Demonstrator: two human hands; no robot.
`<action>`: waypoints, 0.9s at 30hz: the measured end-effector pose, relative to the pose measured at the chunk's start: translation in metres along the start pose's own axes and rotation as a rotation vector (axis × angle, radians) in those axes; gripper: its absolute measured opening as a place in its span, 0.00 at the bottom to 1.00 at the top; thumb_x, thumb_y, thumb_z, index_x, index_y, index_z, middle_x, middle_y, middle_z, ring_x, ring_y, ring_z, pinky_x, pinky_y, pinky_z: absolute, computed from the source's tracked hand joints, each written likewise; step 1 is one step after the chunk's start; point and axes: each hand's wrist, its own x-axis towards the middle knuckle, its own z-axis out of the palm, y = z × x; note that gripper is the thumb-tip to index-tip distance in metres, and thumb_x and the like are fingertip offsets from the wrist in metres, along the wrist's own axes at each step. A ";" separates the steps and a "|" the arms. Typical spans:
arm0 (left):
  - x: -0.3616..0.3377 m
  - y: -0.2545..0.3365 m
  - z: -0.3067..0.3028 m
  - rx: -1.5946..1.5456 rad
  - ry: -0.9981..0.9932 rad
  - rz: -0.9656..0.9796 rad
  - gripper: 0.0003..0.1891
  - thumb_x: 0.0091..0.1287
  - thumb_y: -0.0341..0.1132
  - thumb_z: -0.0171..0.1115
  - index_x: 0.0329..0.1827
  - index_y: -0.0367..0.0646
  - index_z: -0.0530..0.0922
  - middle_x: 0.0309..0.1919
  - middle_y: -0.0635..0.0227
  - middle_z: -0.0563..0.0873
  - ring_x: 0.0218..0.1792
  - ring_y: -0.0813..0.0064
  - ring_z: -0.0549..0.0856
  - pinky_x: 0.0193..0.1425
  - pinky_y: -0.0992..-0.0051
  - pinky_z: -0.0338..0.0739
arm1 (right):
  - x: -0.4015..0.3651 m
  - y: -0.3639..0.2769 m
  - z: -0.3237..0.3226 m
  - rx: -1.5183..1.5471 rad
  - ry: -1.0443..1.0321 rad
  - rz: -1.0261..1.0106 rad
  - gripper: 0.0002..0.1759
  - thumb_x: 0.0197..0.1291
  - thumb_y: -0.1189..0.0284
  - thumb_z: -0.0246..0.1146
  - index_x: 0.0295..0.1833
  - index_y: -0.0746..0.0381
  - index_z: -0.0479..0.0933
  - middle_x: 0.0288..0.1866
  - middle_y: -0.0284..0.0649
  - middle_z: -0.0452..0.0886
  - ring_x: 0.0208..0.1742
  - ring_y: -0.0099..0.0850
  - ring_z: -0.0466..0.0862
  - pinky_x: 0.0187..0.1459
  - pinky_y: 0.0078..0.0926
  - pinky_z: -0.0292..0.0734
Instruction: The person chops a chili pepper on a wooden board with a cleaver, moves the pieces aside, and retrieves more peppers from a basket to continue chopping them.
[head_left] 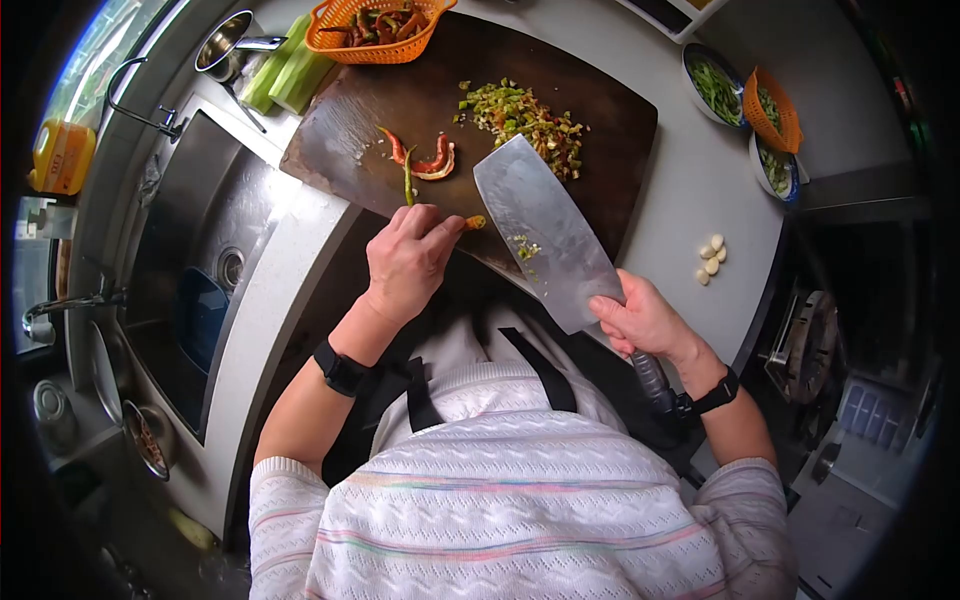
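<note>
My right hand point(640, 315) is closed round the handle of a broad cleaver point(550, 235), whose blade has bits of chopped pepper stuck to it. My left hand point(408, 250) grips a chili pepper point(474, 222) at the front edge of the dark wooden cutting board point(350, 115); the pepper's orange-yellow end shows past the fingertips. Just beyond that hand lie red chilies point(432, 163), with a thin green stem end standing up from the fingers. A heap of chopped green and red peppers point(530, 120) sits on the board, beyond the blade.
An orange basket point(328, 45) of chilies stands at the board's far left, beside celery-like green stalks point(290, 70) and a small metal pot point(222, 48). The sink point(190, 200) is on the left. At right are garlic cloves point(710, 258), bowls of cut greens point(715, 90) and another orange basket point(778, 115).
</note>
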 end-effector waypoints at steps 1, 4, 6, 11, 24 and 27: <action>0.001 0.002 0.002 0.035 0.005 -0.007 0.09 0.53 0.31 0.68 0.38 0.51 0.83 0.31 0.73 0.76 0.31 0.70 0.79 0.30 0.72 0.75 | 0.000 -0.001 -0.002 0.000 0.000 0.003 0.08 0.69 0.71 0.55 0.44 0.64 0.66 0.20 0.29 0.66 0.14 0.16 0.65 0.14 0.18 0.65; 0.005 0.008 -0.002 0.082 -0.059 -0.046 0.05 0.55 0.29 0.69 0.33 0.48 0.84 0.28 0.71 0.78 0.31 0.69 0.80 0.31 0.71 0.75 | -0.004 -0.006 -0.004 -0.071 0.022 0.011 0.08 0.69 0.70 0.55 0.43 0.64 0.66 0.20 0.29 0.66 0.14 0.16 0.66 0.14 0.18 0.65; 0.009 0.009 -0.002 0.091 -0.065 -0.041 0.04 0.55 0.29 0.69 0.32 0.49 0.83 0.27 0.71 0.77 0.30 0.69 0.79 0.30 0.70 0.74 | -0.006 -0.012 -0.003 -0.102 0.036 0.022 0.08 0.69 0.70 0.55 0.43 0.64 0.66 0.20 0.30 0.67 0.14 0.16 0.66 0.15 0.18 0.65; 0.013 0.013 -0.004 0.125 -0.106 -0.046 0.03 0.55 0.29 0.68 0.31 0.49 0.83 0.27 0.71 0.77 0.29 0.68 0.79 0.28 0.69 0.74 | -0.009 -0.021 -0.004 -0.181 0.035 0.024 0.08 0.69 0.71 0.55 0.42 0.65 0.67 0.21 0.31 0.68 0.14 0.16 0.67 0.15 0.19 0.65; 0.012 0.011 -0.002 0.122 -0.123 -0.036 0.05 0.53 0.29 0.68 0.31 0.50 0.83 0.27 0.72 0.77 0.30 0.69 0.79 0.28 0.69 0.75 | -0.009 -0.025 -0.009 -0.229 -0.033 0.078 0.09 0.69 0.71 0.54 0.44 0.67 0.68 0.20 0.30 0.68 0.12 0.16 0.67 0.14 0.19 0.64; 0.012 0.010 -0.002 0.103 -0.120 -0.014 0.05 0.53 0.28 0.68 0.31 0.50 0.83 0.27 0.72 0.77 0.30 0.69 0.79 0.29 0.70 0.75 | 0.001 -0.024 -0.005 -0.231 -0.079 0.048 0.09 0.70 0.70 0.53 0.45 0.66 0.68 0.19 0.30 0.68 0.12 0.16 0.67 0.14 0.19 0.65</action>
